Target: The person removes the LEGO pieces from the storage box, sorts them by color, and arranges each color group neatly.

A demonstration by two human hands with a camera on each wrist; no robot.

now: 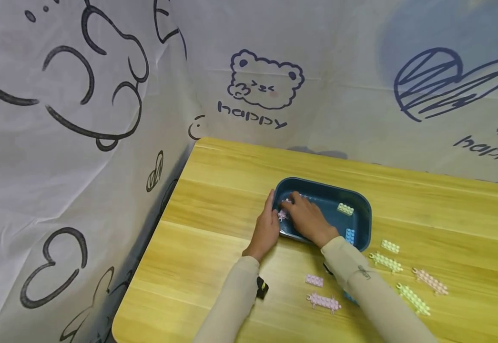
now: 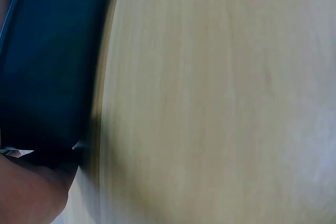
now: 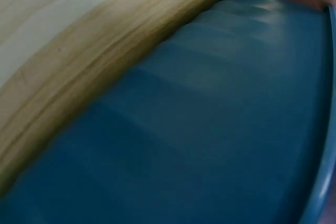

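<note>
A dark blue plastic tray (image 1: 336, 190) stands on the wooden table. My left hand (image 1: 267, 231) holds it at its left end, and in the left wrist view the hand (image 2: 34, 190) lies close against the outer wall (image 2: 50, 66). Over the front rim reaches my right hand (image 1: 306, 216), with its fingers down in the tray's left part. Beside those fingertips are small pink toy-brick pieces (image 1: 282, 215), partly covered by the hand; I cannot tell whether it pinches one. A pale green brick (image 1: 345, 209) and a blue brick (image 1: 350, 235) lie toward the tray's right end.
Front of the tray lie a pink brick (image 1: 314, 280) and a pink studded strip (image 1: 323, 302). To the right are a pale green brick (image 1: 390, 246), green strips (image 1: 413, 299) and another pink strip (image 1: 430, 281). A blue piece (image 1: 350, 297) is partly hidden by the right sleeve. Printed cloth (image 1: 334, 119) hangs behind the table.
</note>
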